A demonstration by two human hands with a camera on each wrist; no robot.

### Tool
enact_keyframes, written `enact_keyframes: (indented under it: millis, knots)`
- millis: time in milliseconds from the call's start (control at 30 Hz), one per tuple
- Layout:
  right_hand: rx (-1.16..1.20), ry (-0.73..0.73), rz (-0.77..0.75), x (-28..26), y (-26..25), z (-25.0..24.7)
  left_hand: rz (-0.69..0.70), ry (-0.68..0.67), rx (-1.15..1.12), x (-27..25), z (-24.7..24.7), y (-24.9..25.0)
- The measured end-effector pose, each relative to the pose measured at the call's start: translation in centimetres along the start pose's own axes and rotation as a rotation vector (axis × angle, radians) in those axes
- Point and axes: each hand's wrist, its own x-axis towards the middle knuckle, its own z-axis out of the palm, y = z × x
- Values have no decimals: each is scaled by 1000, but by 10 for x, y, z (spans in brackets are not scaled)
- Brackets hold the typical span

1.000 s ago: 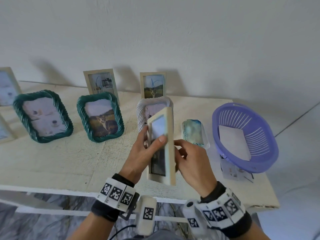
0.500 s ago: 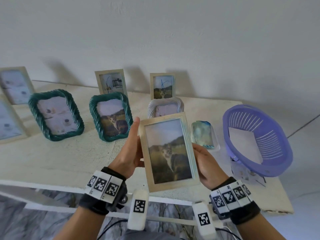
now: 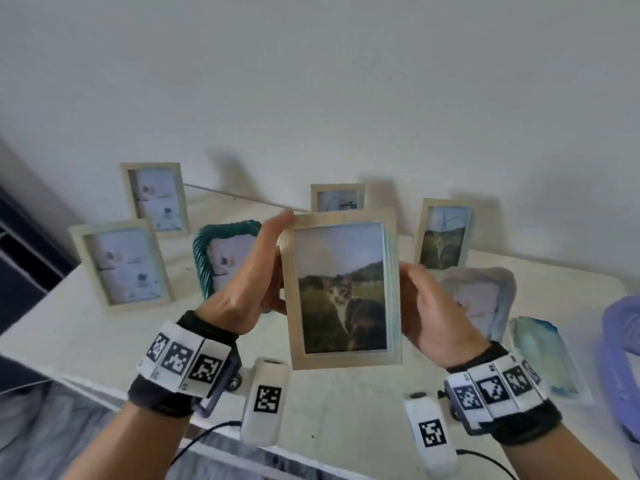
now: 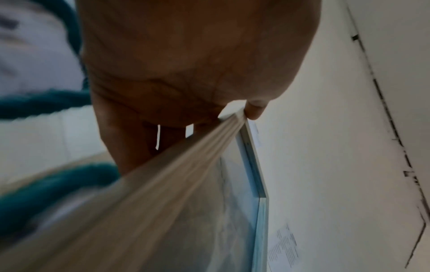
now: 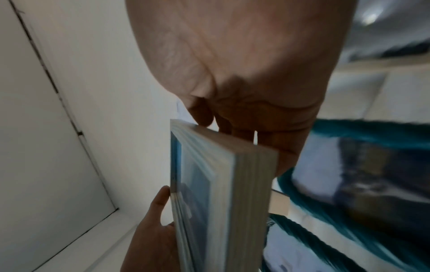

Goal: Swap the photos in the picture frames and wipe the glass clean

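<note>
Lilac basket (image 3: 620, 344) at the desk's (image 3: 346, 410) 3 o'clock edge; a blue-green packet (image 3: 543, 358) lies just beside it.

A plain room in a home, by the look of it: a white-painted bench (image 3: 346, 410) stands against a bare white wall (image 3: 346, 81), crowded with family-style picture frames (image 3: 119, 263) across the middle, and a purple plastic basket (image 3: 621, 358) sits at the right edge.

Both hands raised, L hand (image 3: 250, 283) & R hand (image 3: 426, 309) gripping frame edges.
</note>
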Motion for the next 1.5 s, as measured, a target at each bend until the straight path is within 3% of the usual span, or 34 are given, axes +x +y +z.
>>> enact_keyframes:
  millis: [67,167,267,400,600,867,1100,1500]
  knots:
    - [-111,-55,-30,38,-10,23,42,45,40,14,-35,20]
    - [-460,-81,-178,88,-38,63,99,108,91,39,-85,54]
    - [-679,13,-363,136,-65,99,141,101,150,67,-128,84]
    - [-857,143,-427,208,-83,126,186,97,167,114,-166,110]
    - [-1102,163,-293,288,-76,134,28,29,77,188,-202,98]
    - [-1105,69,32,344,-42,133,-181,23,44,254,-226,60]
    - [-1088,68,171,362,-22,132,-250,37,36,279,-233,35]
    - [-1124,57,252,364,0,126,-313,12,-29,292,-230,2]
